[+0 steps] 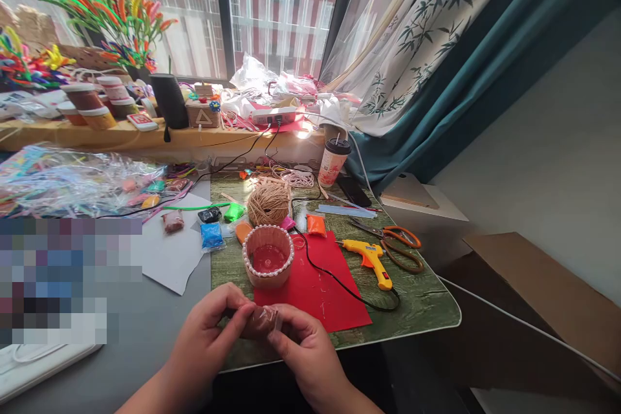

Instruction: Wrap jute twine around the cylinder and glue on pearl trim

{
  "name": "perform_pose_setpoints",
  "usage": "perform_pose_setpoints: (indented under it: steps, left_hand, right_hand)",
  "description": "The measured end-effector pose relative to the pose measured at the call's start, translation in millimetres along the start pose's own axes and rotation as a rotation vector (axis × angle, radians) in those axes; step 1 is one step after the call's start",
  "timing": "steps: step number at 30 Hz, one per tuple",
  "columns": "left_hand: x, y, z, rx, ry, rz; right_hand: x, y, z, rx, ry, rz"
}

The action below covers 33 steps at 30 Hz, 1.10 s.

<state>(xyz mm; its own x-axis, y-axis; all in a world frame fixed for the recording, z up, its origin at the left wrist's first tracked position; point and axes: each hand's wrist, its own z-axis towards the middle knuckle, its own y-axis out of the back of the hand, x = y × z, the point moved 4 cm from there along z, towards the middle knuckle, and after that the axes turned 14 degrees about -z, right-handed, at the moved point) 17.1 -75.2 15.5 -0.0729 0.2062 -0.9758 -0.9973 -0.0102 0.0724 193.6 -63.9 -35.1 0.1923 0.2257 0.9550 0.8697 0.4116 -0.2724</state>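
Observation:
Between my two hands is a small clear packet of brown modelling clay (262,321), over the front edge of the green mat. My left hand (213,330) pinches its left end with thumb and fingers, and my right hand (308,343) grips the wrapper at its right end. Just beyond them stands a round pot (268,279) with pearl-like beads along its rim and a red inside. A red sheet (334,297) lies under and to the right of the pot. Behind the pot sits a ball of twine (268,204).
A yellow glue gun (369,259) with its black cord lies on the right, near orange-handled scissors (402,239). Clay packets in blue (212,236), green (234,211) and orange (316,226) lie around the pot. A lidded paper cup (334,162) stands at the back.

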Motion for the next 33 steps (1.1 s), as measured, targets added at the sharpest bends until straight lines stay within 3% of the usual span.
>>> perform_pose_setpoints:
  steps: [6, 12, 15, 21, 24, 28, 33]
  left_hand:
    - [4.3, -3.6, 3.5, -0.02, -0.074, 0.153]
    - [8.6, -5.6, 4.0, 0.03, -0.051, 0.128]
    - [6.2, -4.3, 4.2, 0.0, -0.065, 0.132]
    - [11.1, -0.1, 0.0, -0.015, 0.044, -0.16]
    - [15.6, 0.2, -5.6, 0.079, 0.107, -0.324]
    - [12.1, -2.1, -5.9, 0.209, 0.109, -0.28]
    - [0.4, -3.4, 1.5, 0.17, 0.016, -0.202]
  right_hand:
    - [-4.2, 1.9, -1.5, -0.009, -0.04, 0.016]
    - [-13.3, 6.3, -0.1, -0.053, -0.065, 0.043]
    - [-12.2, 5.6, -1.4, -0.053, -0.069, 0.033]
    - [-4.5, 3.4, -2.4, -0.055, -0.078, 0.117]
    - [-1.3, -0.5, -0.9, -0.007, -0.108, 0.209]
    - [-1.0, -13.2, -0.9, 0.148, -0.169, 0.368]
    - [-2.8, -21.5, -1.3, 0.181, -0.21, 0.445]
